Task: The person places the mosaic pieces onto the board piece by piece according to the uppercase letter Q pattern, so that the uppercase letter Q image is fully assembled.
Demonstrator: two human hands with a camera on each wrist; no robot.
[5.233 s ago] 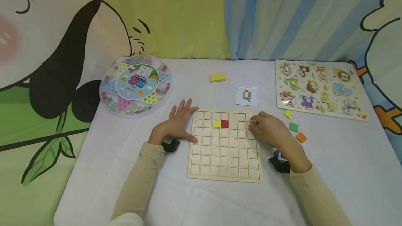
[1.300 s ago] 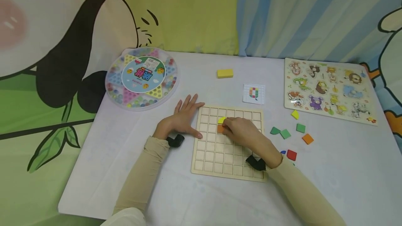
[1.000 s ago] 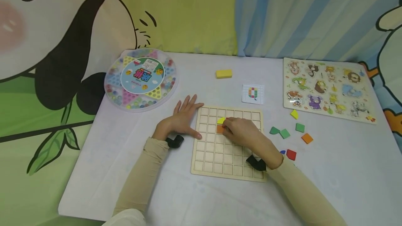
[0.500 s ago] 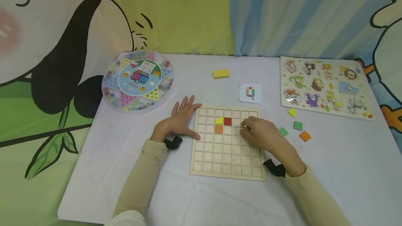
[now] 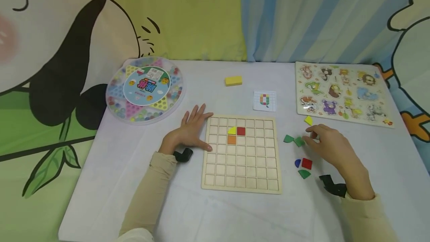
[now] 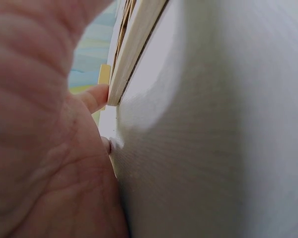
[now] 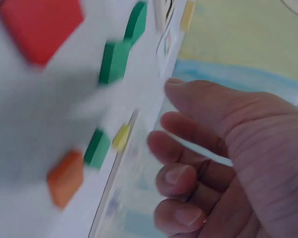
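My left hand (image 5: 189, 132) rests with spread fingers at the left edge of the wooden grid board (image 5: 242, 167), thumb on its frame. In the board sit a yellow quarter-round tile (image 5: 232, 130), a red square tile (image 5: 240, 131) and, under the yellow one, an orange square tile (image 5: 231, 139). My right hand (image 5: 332, 146) hovers right of the board, fingers loosely bent and holding nothing. Near it in the right wrist view are a green square tile (image 7: 97, 148) and an orange tile (image 7: 65, 178), both hidden behind the hand in the head view.
Other loose tiles lie right of the board: green (image 5: 299, 142), red (image 5: 307, 163), blue (image 5: 297, 163) and yellow (image 5: 308, 120). Behind are a pattern card (image 5: 264, 101), a yellow block (image 5: 233, 81), an animal puzzle (image 5: 346, 94) and a round marble game (image 5: 146, 89).
An orange square tile has joined the yellow and red ones in the board. My right hand has left the board and moved right over the loose tiles. My left hand stays at the board.
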